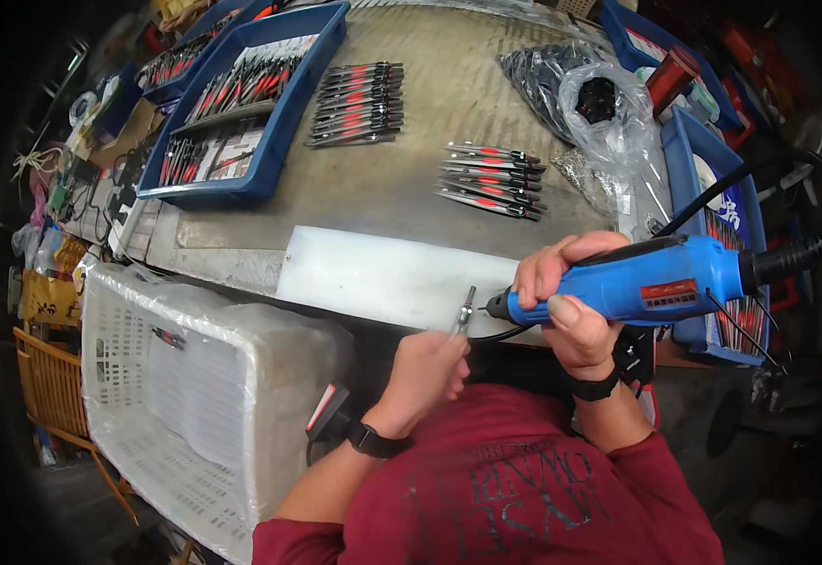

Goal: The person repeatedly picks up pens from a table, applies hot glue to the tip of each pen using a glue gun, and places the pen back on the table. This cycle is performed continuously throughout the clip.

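My right hand (576, 297) is wrapped round a blue corded electric screwdriver (651, 282), its nose and thin bit pointing left. Between the fingers of my left hand (425, 372) is a slim silver drawing compass (465, 313), head upward; my fingers hide its lower part. The bit's tip is close to the compass head; whether they touch I cannot tell. Both hands are at the near edge of a white board (383, 278) on the bench. Beyond it lie a small row of silver, red and black compasses (491, 181) and a larger row of compasses (357, 104).
A blue tray (274, 165) of compasses stands at the left, another blue tray (684, 151) at the right. Clear bags (609, 104) with black parts lie far right. A plastic-lined white crate (241, 377) stands near left. The screwdriver's black cable (811, 247) loops at the right.
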Tool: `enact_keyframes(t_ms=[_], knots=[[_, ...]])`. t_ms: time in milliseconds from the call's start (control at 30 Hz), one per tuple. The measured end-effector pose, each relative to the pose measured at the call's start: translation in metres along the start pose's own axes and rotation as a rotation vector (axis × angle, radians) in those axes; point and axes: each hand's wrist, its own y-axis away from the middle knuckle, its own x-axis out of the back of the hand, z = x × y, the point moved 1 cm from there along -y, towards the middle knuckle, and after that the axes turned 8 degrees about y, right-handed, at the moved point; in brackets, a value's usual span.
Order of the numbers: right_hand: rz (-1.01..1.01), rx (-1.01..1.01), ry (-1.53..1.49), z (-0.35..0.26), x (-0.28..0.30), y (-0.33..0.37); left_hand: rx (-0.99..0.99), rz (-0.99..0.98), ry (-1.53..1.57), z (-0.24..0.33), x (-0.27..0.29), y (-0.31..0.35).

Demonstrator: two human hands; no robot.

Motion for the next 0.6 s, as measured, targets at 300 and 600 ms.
enact_keyframes(t_ms=[300, 600], knots=[[-0.027, -0.037, 0.019, 0.0062, -0.0064, -0.0014, -0.028, -0.01, -0.018, -0.0009, -0.0009, 0.0006], [-0.028, -0.035, 0.076, 0.0076, -0.0091, -0.0025, -0.019, -0.015, -0.018, -0.0005, -0.0001, 0.0006]])
